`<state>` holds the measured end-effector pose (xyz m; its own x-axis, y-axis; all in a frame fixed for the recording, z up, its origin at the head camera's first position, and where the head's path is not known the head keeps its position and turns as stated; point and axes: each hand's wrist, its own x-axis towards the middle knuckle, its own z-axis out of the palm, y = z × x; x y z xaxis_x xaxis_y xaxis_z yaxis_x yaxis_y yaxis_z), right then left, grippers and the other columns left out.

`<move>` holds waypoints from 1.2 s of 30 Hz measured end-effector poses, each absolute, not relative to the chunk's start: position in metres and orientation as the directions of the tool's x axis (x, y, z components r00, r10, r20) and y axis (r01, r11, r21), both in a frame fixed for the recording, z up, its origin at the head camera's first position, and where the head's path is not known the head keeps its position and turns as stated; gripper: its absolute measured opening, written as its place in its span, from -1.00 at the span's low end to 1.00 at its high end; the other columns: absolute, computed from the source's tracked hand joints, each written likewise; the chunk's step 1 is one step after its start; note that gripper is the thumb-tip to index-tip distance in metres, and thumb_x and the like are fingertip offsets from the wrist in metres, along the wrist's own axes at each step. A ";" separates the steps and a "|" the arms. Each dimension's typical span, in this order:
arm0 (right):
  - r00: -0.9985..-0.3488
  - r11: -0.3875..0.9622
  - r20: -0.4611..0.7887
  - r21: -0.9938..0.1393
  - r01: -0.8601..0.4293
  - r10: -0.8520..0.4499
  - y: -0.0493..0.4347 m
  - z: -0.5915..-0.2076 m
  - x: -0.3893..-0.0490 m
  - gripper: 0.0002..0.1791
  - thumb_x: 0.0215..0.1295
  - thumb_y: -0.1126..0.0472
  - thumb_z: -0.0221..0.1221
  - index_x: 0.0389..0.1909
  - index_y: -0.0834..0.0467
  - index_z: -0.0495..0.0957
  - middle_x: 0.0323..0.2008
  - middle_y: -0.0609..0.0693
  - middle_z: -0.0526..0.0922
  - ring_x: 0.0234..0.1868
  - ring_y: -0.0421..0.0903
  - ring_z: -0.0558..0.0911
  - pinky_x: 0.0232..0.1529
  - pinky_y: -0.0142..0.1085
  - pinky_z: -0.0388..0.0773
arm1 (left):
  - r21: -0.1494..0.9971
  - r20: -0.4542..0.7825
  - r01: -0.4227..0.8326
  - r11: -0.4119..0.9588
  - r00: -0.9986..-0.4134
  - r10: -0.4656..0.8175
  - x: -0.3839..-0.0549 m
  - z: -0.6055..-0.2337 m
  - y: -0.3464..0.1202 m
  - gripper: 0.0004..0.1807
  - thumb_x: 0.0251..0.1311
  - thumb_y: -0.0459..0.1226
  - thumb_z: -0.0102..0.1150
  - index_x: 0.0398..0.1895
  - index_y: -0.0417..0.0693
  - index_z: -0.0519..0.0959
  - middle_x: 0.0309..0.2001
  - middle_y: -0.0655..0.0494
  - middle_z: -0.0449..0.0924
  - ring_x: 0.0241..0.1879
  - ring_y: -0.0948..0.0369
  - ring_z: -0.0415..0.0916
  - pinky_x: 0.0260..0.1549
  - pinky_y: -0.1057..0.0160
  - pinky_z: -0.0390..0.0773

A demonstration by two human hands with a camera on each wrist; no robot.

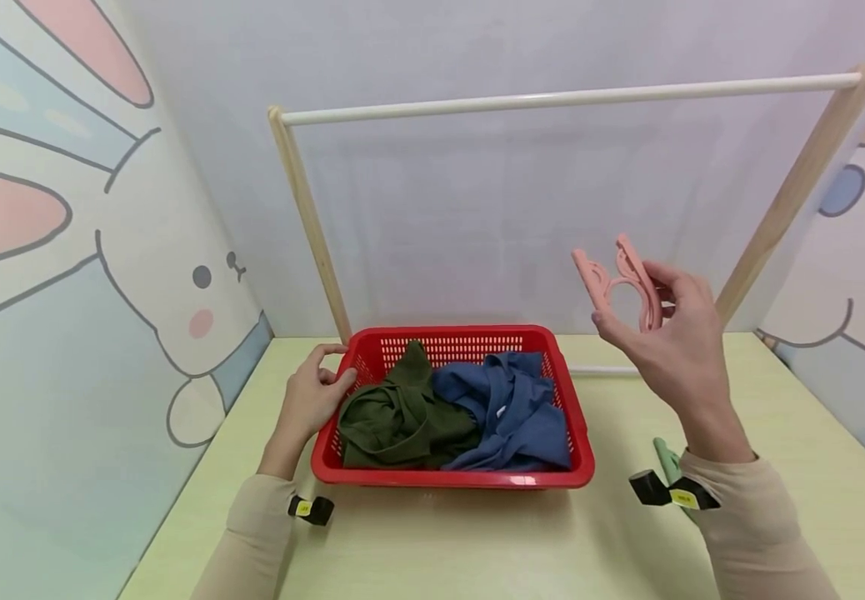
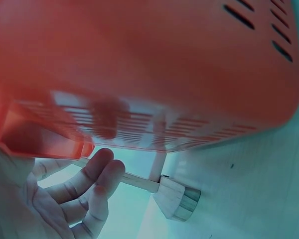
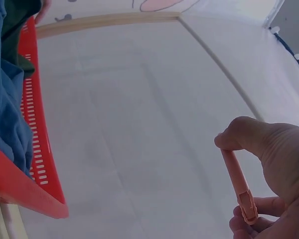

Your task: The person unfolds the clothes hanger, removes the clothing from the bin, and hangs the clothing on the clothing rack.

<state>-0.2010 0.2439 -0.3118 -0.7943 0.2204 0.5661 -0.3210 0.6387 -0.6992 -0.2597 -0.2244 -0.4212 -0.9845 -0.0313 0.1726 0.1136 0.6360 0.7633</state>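
Note:
My right hand (image 1: 683,350) holds up a pink folding clothes hanger (image 1: 592,282), its two arms folded upward, between thumb and fingers. In the right wrist view, the hanger (image 3: 233,172) is seen edge-on. At the left rim of a red plastic basket (image 1: 447,479) is my left hand (image 1: 315,396), its thumb over the edge and its other fingers curled outside, below the rim, in the left wrist view. A crumpled dark green garment (image 1: 402,421) lies in the basket's left half, and a blue garment (image 1: 511,408) fills the right.
Behind the basket stands a rack with a white top rod (image 1: 552,102), wooden posts (image 1: 305,208) and a low white bar (image 1: 601,369). A green hanger (image 1: 665,458) lies on the table (image 1: 432,550), partly hidden by my right wrist. Rabbit-patterned panels (image 1: 177,275) flank the table.

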 end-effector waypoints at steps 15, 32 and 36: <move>-0.794 0.664 0.571 -0.679 -0.315 0.207 0.241 -0.319 -0.204 -0.02 0.22 0.10 0.64 0.61 0.23 0.44 0.31 0.23 0.52 0.19 -0.02 0.42 0.02 -0.43 0.36 | 0.757 0.175 0.119 0.643 -0.984 -0.023 -0.261 -0.420 -0.224 -0.48 0.59 -0.10 0.29 0.50 0.03 0.50 -0.43 0.01 0.68 -0.45 0.15 0.58 -0.40 0.31 0.69; -0.800 0.657 0.572 -0.676 -0.335 0.181 0.234 -0.320 -0.203 0.00 0.21 0.06 0.66 0.62 0.22 0.42 0.30 0.24 0.52 0.20 0.06 0.46 -0.08 -0.39 0.41 | 0.735 0.386 0.261 0.626 -0.920 -0.069 -0.246 -0.396 -0.222 -0.40 0.55 0.06 0.33 0.47 -0.08 0.62 0.33 -0.15 0.68 0.23 -0.12 0.67 0.18 -0.22 0.71; -0.800 0.652 0.570 -0.681 -0.333 0.186 0.233 -0.320 -0.202 0.00 0.22 0.04 0.65 0.62 0.21 0.42 0.30 0.24 0.52 0.18 0.08 0.49 -0.13 -0.37 0.42 | 0.718 0.481 0.369 0.590 -0.876 -0.037 -0.240 -0.375 -0.208 -0.47 0.53 -0.03 0.37 0.40 -0.11 0.65 0.28 -0.13 0.72 0.21 -0.07 0.67 0.16 -0.21 0.65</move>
<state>-0.2021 0.2333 -0.3196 -0.8003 0.1862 0.5700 -0.3332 0.6521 -0.6809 -0.2398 -0.2082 -0.3748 -0.8760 -0.0373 0.4809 0.3690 0.5900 0.7181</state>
